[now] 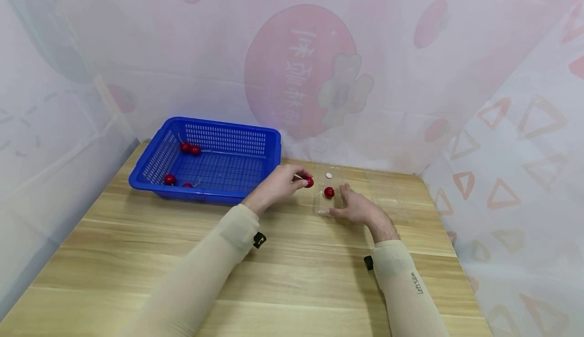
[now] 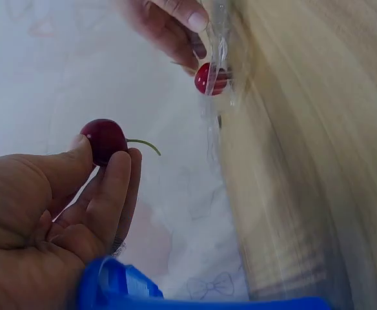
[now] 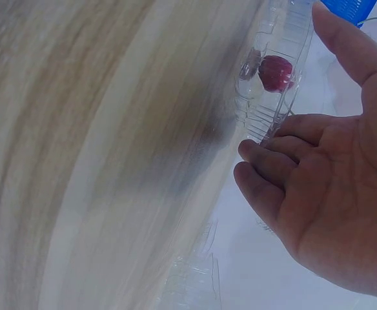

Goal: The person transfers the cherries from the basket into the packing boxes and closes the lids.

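Cherries point(image 1: 170, 179) are spread over three places around me, and I judge the work to be at an early stage. One tray cherry point(image 1: 329, 192) already sits inside the clear tray point(image 1: 322, 211), which lies near the far edge of the table point(image 1: 292, 276), to the right of the blue basket point(image 1: 214, 195). A held cherry point(image 1: 308, 182) is between the two, not yet set down: my left hand point(image 1: 281, 181) pinches it between thumb and fingertips just off the tray's left edge, its green stem point(image 2: 144, 143) sticking out free.

At least four count as left over, all inside the basket: two side by side toward its far left corner, one in the near left corner, and one close to the near edge, partly hidden by the rim.

My right hand point(image 1: 357, 207) is well clear of the left, spread around the tray's right side, with the thumb by its near edge and the fingers along the right edge. Whether it really bears on the plastic I cannot tell. Toward the tray's far edge there is a small white spot point(image 1: 329, 175), too small to make out. Another clear plastic piece point(image 1: 388, 202) lies beyond my right hand, near the table's far right corner; it bears no cherry that I can see.
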Demonstrator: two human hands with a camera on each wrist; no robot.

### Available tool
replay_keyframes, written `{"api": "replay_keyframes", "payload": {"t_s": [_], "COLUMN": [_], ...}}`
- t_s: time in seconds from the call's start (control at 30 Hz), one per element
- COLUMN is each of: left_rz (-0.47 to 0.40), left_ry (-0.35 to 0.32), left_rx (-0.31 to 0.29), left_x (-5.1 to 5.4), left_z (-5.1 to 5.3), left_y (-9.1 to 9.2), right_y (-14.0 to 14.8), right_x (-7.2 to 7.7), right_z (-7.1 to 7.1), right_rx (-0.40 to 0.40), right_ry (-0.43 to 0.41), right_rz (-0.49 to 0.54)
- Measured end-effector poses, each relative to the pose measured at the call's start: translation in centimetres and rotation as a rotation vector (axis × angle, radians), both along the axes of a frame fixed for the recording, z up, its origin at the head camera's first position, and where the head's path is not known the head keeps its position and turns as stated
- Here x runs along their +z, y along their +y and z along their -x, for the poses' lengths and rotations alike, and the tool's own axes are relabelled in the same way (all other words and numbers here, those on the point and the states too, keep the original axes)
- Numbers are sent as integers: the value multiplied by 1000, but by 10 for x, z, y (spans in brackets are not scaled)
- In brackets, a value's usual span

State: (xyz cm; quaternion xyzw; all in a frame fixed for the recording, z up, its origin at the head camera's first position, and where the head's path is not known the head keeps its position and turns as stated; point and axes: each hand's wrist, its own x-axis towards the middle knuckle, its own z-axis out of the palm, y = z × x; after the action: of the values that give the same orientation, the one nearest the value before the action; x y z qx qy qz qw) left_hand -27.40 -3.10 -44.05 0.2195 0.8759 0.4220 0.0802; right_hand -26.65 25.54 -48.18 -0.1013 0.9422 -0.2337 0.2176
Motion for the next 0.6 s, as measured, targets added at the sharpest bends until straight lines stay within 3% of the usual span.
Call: {"api": "replay_keyframes", "payload": {"t_s": [0.1, 0.13, 0.27, 0.33, 0.37, 0.6], "left_rz": [14, 6, 8, 16, 27, 57], "left_ry": [3, 19, 7, -1, -22, -26], "left_rx": [-20, -34, -56, -58, -50, -30], "left_x": [-1, -12, -15, -18, -10, -20], "left_z": [-1, 5, 2, 1, -7, -11], "left_y": [8, 9, 19, 24, 27, 40], "right_y": [0, 0, 0, 0, 0, 1], "right_x": [1, 1, 1, 1, 1, 0], "right_z": [0, 0, 0, 0, 0, 0], "right_rx": [1, 1, -2, -5, -8, -3], "right_ry": [2, 4, 1, -4, -7, -2], "right_rz": [-3, -5, -7, -5, -2, -5]}}
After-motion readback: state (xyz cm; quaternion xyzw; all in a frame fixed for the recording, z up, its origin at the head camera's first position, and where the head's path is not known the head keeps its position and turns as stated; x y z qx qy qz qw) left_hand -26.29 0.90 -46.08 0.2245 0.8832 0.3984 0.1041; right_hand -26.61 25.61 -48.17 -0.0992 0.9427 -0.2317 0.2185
